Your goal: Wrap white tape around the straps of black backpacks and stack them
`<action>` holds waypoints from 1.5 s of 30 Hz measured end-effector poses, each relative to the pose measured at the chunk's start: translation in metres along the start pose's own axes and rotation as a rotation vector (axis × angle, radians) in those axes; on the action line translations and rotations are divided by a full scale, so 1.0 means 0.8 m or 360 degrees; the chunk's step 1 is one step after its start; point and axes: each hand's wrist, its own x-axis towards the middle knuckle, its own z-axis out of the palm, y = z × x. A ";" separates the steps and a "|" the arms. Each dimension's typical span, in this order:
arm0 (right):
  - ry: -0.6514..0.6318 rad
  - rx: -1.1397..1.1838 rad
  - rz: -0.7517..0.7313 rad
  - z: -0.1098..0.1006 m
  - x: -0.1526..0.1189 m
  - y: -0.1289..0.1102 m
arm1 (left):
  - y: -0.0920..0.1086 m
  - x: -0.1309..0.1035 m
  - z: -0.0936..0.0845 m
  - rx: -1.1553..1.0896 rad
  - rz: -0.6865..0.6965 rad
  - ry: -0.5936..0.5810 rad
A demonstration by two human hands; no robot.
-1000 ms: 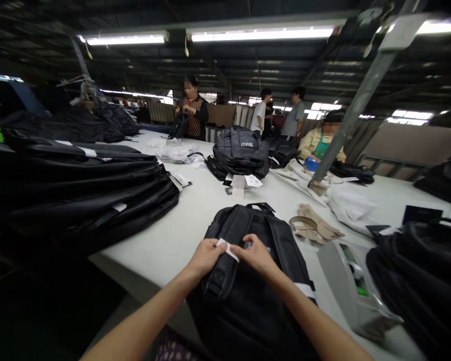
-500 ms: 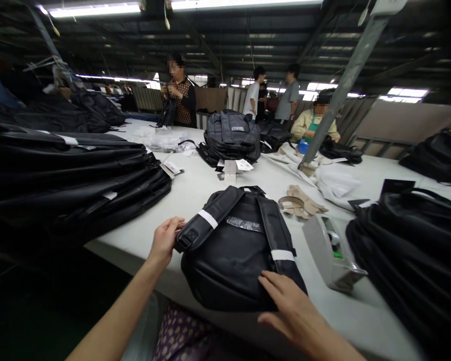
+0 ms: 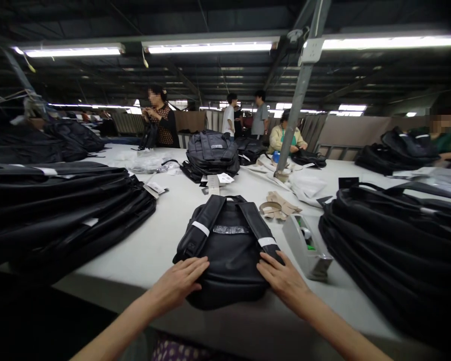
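Left hand [image 3: 180,282] lies flat, fingers [image 3: 197,264] spread and pressed on the near left corner of the black backpack [image 3: 225,250], at about 7 o'clock of it. Right hand [image 3: 283,280] mirrors it at 5 o'clock, fingers [image 3: 266,260] open and flat on the lower end of the right strap; nothing pinched in either hand. Backpack lies straps-up at the near edge of the white table [image 3: 173,225], dead centre. Both straps carry a white paper band [image 3: 201,228], and a clear taped strip sits between them, so the wrapping looks done; what is left appears to be squaring up and moving the bag off. Tape dispenser [image 3: 306,245] just beside at 3 o'clock, stacks of black bags [image 3: 67,210] at 9 o'clock and another pile [image 3: 394,240] at 3.

Versus half a second ago: left hand has left the strap end and come onto the bag body; right hand has slid up from the near edge onto the bag; bag now sits straighter.
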 end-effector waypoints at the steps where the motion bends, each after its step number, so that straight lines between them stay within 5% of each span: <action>1: -0.0015 0.0042 0.0024 -0.010 0.007 0.006 | -0.005 0.011 -0.008 -0.0019 0.0032 -0.0097; 6: -0.0015 0.0181 0.0056 -0.064 0.045 0.033 | -0.032 0.037 -0.038 -0.0184 -0.0028 -0.0148; 10: -0.0051 0.0191 0.0017 -0.086 0.062 0.038 | -0.032 0.043 -0.031 -0.0215 -0.0034 -0.0143; 14: -0.0043 0.0197 -0.0019 -0.096 0.064 0.032 | -0.019 0.049 -0.016 0.0018 -0.0119 0.0152; 17: 0.0023 0.0226 -0.0060 -0.109 0.058 0.034 | -0.018 0.054 -0.034 0.0266 0.0000 0.0360; 21: -0.0043 0.0313 0.0055 -0.111 0.041 0.044 | -0.019 0.065 -0.052 0.0411 0.0063 0.0339; 27: -0.0247 0.0500 0.0308 -0.094 0.040 0.008 | -0.009 0.086 -0.007 0.0444 0.0000 0.0281; 32: -0.0218 0.0518 0.0363 -0.069 0.084 -0.029 | -0.003 0.090 -0.011 0.0435 0.0079 0.0261; 36: -0.0154 0.0248 0.0177 -0.035 0.104 -0.033 | 0.023 0.068 -0.003 0.0271 0.0096 0.0482; 39: -0.0076 0.0159 0.0095 -0.031 0.111 -0.025 | 0.052 0.054 0.029 0.0148 0.0299 0.0381; 45: -0.0026 0.0023 0.0030 -0.017 0.102 -0.023 | 0.085 0.061 0.118 0.0027 -0.0016 0.0108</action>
